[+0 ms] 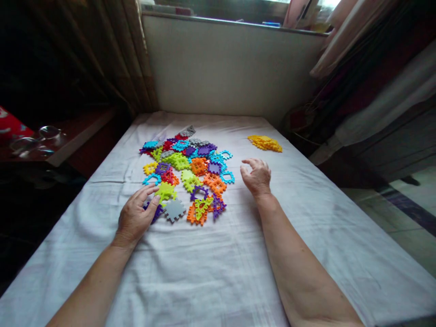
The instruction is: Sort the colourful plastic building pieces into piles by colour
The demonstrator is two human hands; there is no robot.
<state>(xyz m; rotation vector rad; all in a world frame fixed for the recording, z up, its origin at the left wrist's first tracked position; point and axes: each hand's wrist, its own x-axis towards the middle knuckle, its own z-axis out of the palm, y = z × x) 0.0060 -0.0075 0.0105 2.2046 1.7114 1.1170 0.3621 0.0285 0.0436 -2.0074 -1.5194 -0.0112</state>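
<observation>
Flat, notched plastic building pieces in many colours lie in a loose heap on the white sheet. My left hand [136, 213] rests at the heap's near left edge, fingers stretched out and thumb apart, partly covering a purple piece [157, 212]. Close to its fingertips are a lime green piece [166, 191] and a solid grey square [175, 210]. To the right of the heap is my right hand [258, 176], its fingers loosely bent and apart from the thumb, with nothing visible in it. Beyond that hand sits a separate pile of yellow pieces [265, 143].
A white sheet [211, 272] with slight wrinkles covers the surface. A pale panel [225, 68] stands at the far edge below a window ledge. Eyeglasses [51, 132] lie on a dark side table at left. Cloth hangs at right, and a curtain [112, 54] at left.
</observation>
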